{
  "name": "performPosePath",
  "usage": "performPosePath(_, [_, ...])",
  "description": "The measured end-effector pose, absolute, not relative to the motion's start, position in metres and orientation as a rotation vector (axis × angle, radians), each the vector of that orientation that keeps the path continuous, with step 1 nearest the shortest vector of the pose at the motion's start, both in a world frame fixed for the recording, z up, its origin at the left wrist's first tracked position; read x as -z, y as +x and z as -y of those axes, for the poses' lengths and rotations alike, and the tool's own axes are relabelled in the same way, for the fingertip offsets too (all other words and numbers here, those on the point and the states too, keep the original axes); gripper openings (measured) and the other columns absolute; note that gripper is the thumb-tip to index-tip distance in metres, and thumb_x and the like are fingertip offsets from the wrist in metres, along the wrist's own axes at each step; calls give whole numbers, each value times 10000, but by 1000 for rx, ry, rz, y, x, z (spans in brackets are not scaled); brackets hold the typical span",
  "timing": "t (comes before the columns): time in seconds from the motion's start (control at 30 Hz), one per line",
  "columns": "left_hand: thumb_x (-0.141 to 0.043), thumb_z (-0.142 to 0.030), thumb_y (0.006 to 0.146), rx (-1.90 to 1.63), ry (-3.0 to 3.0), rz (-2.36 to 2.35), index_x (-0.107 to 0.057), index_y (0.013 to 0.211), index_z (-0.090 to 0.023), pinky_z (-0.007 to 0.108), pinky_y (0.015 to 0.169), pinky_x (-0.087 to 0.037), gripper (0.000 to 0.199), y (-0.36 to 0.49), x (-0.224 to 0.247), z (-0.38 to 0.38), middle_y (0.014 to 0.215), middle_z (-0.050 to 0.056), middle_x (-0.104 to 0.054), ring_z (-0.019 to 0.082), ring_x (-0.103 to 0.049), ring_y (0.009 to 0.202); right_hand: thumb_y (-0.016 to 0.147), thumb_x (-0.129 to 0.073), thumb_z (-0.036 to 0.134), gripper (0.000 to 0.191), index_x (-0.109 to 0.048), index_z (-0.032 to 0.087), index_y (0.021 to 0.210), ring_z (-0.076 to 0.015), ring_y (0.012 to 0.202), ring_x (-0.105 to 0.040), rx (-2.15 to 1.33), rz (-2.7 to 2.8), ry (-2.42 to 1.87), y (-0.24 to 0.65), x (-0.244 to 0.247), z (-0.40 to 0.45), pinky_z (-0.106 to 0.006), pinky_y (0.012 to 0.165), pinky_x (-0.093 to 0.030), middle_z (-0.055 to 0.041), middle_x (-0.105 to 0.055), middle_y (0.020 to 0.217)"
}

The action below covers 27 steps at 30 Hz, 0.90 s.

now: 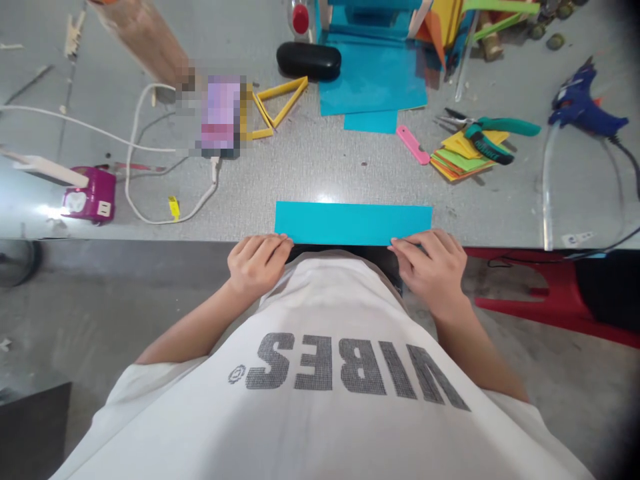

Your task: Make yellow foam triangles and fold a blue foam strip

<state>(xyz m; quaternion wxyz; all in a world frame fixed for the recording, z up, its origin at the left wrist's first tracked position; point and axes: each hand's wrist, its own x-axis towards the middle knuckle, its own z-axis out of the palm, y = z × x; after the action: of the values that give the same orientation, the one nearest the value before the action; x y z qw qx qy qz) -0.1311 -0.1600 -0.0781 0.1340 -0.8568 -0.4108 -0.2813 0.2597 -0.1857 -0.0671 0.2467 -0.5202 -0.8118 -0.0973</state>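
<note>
Lying flat along the near edge of the grey surface (320,167), a long cyan paper strip (353,224) sits just in front of the person's white shirt, with a hand at each of its near corners. Far to the left stand a magenta power adapter (90,200) and a looping white cable (150,160), well apart from the strip. The left hand (257,263) is loosely curled, its grip pressed together on the strip's near left corner, fingertips touching the paper at the surface's edge; whether the thumb is under the sheet cannot be told. Beyond the middle lie a yellow triangle frame (280,100), a black case (309,61) and larger cyan sheets (373,80), all well clear. The right hand (431,263) mirrors the left, fingers closed down on the near right corner. Farther right are a pink utility knife (413,145), a stack of coloured paper (463,160) with teal pliers (493,133) on it, and a blue glue gun (585,110). By the look of it the strip is very light, thin and floppy, quick to crease or slide on the smooth surface, so holding both corners together keeps it square.
</note>
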Motion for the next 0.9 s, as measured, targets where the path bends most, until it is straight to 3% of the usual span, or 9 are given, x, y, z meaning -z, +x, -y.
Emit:
performPosePath(0.13, [-644,-158,1069,708,-2603,1195,-779,971,-302,374,662,-496,220,-135,66,149,808,21,-772,202,-697,734,1072,-791,329,159,-865,280,939,-205,853,-658,211,2161,-1434,268,64,186,-404,806,-428,-38,-788,902])
performPosePath(0.33, [-600,-238,1093,597,-2894,1474,-816,939,-255,423,808,-545,265,-134,37,133,920,85,-790,249,-697,873,1076,-787,415,217,-872,282,927,-239,890,-695,51,2068,-1610,278,57,189,-446,851,-450,-61,-796,936])
performPosePath(0.47, [-612,-256,1069,535,-3059,1649,-791,908,-231,443,902,-559,241,-130,21,118,923,73,-802,255,-711,907,1091,-760,444,248,-855,267,944,-243,928,-692,53,2118,-1645,273,44,194,-461,937,-435,-57,-809,980])
performPosePath(0.67, [-662,-267,989,330,-3118,1796,-763,873,-233,394,802,-534,158,-126,4,102,885,55,-794,237,-706,852,1128,-694,362,234,-832,238,986,-243,983,-622,104,2310,-1519,218,33,184,-454,984,-360,-70,-796,1059])
performPosePath(0.9, [-660,-300,989,220,-3138,1753,-754,890,-237,389,761,-495,151,-125,1,96,877,51,-770,247,-693,848,1124,-633,217,256,-790,221,922,-236,889,-530,71,2381,-1398,154,47,162,-435,877,-311,-69,-730,955])
